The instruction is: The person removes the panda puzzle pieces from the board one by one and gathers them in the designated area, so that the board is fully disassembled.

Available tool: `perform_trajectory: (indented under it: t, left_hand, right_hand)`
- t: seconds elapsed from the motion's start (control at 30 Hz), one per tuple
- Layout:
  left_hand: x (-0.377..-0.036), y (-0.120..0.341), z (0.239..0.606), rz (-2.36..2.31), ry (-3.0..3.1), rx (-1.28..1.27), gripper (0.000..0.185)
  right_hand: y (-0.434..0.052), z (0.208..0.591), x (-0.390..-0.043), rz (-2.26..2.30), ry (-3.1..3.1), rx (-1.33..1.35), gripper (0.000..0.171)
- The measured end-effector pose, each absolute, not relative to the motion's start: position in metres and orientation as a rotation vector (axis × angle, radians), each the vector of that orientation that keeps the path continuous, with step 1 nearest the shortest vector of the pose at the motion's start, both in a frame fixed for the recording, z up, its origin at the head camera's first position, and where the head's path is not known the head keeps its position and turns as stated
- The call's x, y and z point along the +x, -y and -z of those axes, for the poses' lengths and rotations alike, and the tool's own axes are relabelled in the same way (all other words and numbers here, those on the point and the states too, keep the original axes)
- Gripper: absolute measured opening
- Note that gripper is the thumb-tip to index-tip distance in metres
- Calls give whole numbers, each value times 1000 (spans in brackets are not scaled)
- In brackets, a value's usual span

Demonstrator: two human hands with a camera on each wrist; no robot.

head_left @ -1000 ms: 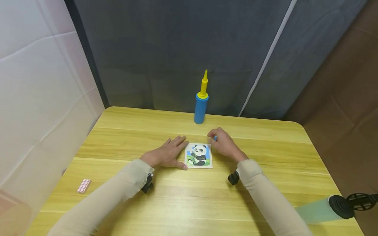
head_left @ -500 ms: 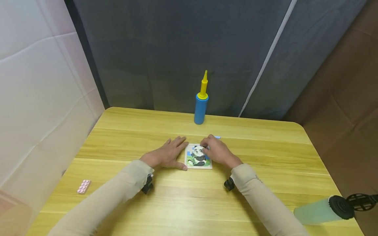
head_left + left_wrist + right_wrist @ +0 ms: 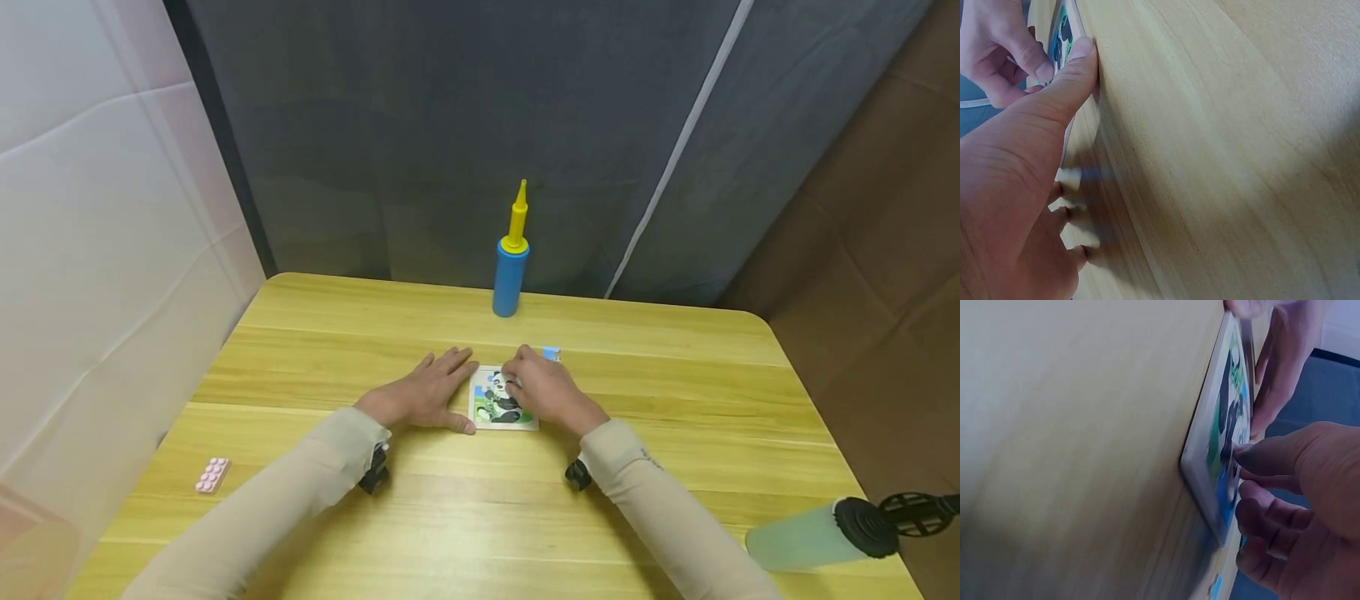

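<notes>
At the middle of the surface: we see the panda puzzle (image 3: 501, 400) lying flat in its frame, at 6 o'clock from the balloon pump (image 3: 511, 262).
Left hand: our left hand (image 3: 423, 392) lies flat with straight fingers, its thumb along the puzzle's 9 o'clock edge, holding nothing.
Right hand: our right hand (image 3: 542, 387) is curled over the puzzle's top, fingertips pressing a piece by the panda's head.
Handling: we judge it light, thin and stiff; it may slide on the smooth surface (image 3: 675, 392), so bracing the frame's edge helps. Pieces are best pinched at their rims.
Loose piece: a blue piece (image 3: 552, 353) lies at 1 o'clock, just beside the right hand.
Hidden: the right hand covers the puzzle's right half; we cannot tell which slots are unfilled.
</notes>
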State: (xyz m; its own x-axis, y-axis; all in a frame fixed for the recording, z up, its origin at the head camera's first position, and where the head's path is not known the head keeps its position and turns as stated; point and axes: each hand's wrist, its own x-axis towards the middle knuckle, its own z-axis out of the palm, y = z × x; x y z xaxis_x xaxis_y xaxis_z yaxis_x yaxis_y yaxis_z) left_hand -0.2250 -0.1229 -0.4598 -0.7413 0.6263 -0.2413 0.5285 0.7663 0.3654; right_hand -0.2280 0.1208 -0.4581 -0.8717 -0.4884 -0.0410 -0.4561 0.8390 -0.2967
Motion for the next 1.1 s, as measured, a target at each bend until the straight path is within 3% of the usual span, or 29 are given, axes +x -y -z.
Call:
perform_trajectory:
  t: [0.77, 1.1]
  left_hand:
    - [-226, 123, 460, -380, -2600, 874, 111]
    - [-225, 123, 459, -387, -2593, 869, 110]
  right_hand:
    - [-120, 448, -247, 616, -2712, -695, 25]
    - [-122, 451, -248, 632, -2711, -763, 35]
